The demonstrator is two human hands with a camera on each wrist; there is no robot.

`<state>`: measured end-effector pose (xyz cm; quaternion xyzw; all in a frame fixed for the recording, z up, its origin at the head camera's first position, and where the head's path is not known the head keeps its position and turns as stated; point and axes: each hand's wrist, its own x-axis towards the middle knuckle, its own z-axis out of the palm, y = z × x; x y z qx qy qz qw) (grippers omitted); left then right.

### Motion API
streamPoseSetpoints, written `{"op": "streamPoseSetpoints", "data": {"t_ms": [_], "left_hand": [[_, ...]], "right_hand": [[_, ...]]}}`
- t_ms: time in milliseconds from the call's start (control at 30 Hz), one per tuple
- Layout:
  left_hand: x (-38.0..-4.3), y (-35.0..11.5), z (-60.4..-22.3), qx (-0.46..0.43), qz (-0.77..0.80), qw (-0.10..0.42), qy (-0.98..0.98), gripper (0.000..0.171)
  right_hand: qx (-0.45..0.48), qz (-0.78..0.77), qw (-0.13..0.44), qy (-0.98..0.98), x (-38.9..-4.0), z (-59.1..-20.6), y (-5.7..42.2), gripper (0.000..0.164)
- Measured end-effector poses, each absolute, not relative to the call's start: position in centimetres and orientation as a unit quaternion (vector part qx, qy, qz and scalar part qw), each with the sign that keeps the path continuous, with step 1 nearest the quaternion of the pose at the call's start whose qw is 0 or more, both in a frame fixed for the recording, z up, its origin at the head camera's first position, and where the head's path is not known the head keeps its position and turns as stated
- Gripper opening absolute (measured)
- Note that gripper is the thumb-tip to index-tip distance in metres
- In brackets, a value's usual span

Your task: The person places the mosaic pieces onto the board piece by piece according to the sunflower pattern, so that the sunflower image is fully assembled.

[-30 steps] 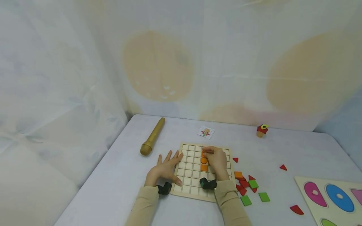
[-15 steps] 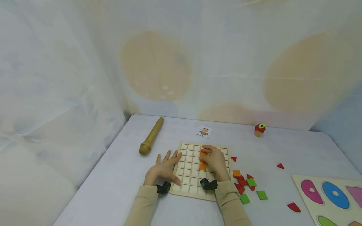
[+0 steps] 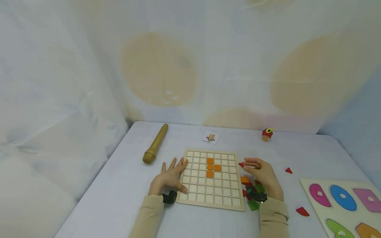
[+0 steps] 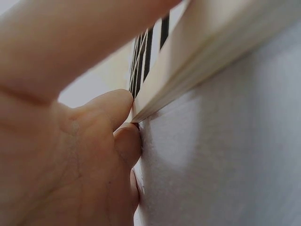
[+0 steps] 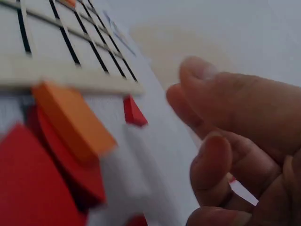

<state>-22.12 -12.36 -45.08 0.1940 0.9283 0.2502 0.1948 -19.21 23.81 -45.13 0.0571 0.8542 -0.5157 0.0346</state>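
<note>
My left hand [image 3: 167,180] rests with spread fingers on the left edge of a wooden grid board [image 3: 208,205]. In the left wrist view its fingers touch the board's rim. On the grid, an orange disc [image 3: 210,167] has orange squares above it [image 3: 210,161], below it [image 3: 209,174] and to its right [image 3: 218,168]. My right hand [image 3: 263,175], fingers loosely bent and holding nothing, hovers right of the board. Its fingertips are near a small red triangle [image 5: 134,112]. Partly hidden under this hand are an orange square [image 5: 73,120], red pieces [image 5: 33,183] and green squares [image 3: 253,205].
A gold toy microphone [image 3: 155,143] lies at the left. Behind the board is a small pattern card [image 3: 211,137], with a parrot figure [image 3: 267,134] further right. Another red triangle [image 3: 288,170], a red quarter-round piece [image 3: 302,211] and a knobbed shape puzzle [image 3: 324,211] lie at the right.
My right hand has left the orange pieces on the grid and moved right, over the loose pieces. The disc and three orange squares are now uncovered. My left hand stays on the board's edge.
</note>
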Motion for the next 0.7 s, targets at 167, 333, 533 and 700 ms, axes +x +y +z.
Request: {"op": "streamPoseSetpoints", "data": {"t_ms": [167,333,533,700], "left_hand": [[-22.1,-12.3,-45.2,0.192,0.250,0.194,0.929,0.122],[-22.1,-12.4,-45.2,0.196,0.251,0.198,0.927,0.121],[-22.2,-12.5,-45.2,0.197,0.253,0.199,0.926,0.122],[-22.3,-12.4,-45.3,0.200,0.247,0.192,0.928,0.123]], "right_hand": [[0.051,-0.453,0.091,0.885,-18.0,-45.4,26.0,0.048],[0.028,-0.418,0.128,0.899,-18.1,-45.4,25.8,0.048],[0.035,-0.408,0.125,0.904,-18.2,-45.2,25.2,0.034],[0.053,-0.442,0.104,0.889,-18.3,-45.5,25.4,0.025]]}}
